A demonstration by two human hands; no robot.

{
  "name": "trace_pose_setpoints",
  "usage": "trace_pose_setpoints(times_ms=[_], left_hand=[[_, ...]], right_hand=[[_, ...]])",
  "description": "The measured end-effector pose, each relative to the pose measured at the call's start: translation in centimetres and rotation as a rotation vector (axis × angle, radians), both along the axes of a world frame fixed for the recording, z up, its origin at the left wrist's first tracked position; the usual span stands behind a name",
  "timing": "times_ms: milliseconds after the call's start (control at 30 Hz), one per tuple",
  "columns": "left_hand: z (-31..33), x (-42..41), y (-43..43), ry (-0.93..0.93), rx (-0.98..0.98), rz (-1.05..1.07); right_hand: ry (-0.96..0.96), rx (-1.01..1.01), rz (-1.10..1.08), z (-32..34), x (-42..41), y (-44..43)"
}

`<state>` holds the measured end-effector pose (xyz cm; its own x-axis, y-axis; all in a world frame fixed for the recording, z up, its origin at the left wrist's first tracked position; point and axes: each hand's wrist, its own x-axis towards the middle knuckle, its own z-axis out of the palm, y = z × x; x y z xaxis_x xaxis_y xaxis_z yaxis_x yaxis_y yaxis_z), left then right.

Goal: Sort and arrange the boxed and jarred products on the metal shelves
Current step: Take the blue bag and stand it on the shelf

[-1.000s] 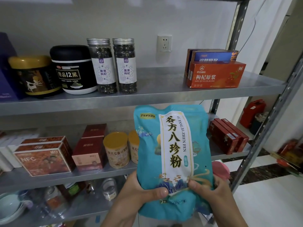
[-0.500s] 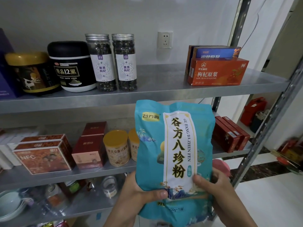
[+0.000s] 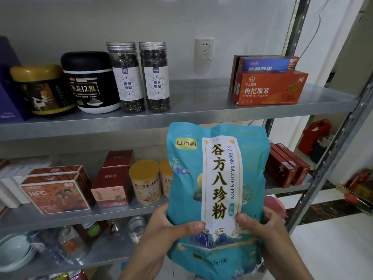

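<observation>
There are two silver-capped jars (image 3: 126,77), two yellow-lidded cans (image 3: 145,182), one black tub (image 3: 89,81) and one teal pouch (image 3: 218,195).

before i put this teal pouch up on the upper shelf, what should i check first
1. Left hand grips the teal pouch: ok.
2. Right hand grips it too: ok.
3. Pouch upright, label facing the camera: ok.
4. Bare stretch of upper shelf between the tall jars and the orange box: ok, it looks wide enough.
5. Pouch top sealed: cannot tell.
6. Pouch base flat enough to stand alone: cannot tell, the base is out of view.
</observation>
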<state>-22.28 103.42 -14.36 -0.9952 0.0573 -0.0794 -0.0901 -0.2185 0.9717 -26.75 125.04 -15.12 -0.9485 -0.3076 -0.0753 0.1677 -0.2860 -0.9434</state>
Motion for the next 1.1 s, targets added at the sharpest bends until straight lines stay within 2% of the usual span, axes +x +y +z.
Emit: trace_pose_setpoints(times_ms=[333, 667, 900, 1100], left_hand=[[-0.2, 0.3, 0.8, -0.01, 0.059, 0.123], [0.2, 0.7, 0.7, 0.019, 0.074, 0.096], [0.3, 0.6, 0.5, 0.005, 0.067, 0.071], [0.3, 0.6, 0.7, 0.003, 0.003, 0.157]], right_hand=[[0.005, 0.069, 0.017, 0.5, -0.1, 0.4], [0.016, 0.025, -0.036, 1.0, 0.3, 0.2], [-0.045, -0.012, -0.086, 1.1, 0.9, -0.3], [-0.071, -0.041, -0.152, 1.2, 1.0, -0.6]])
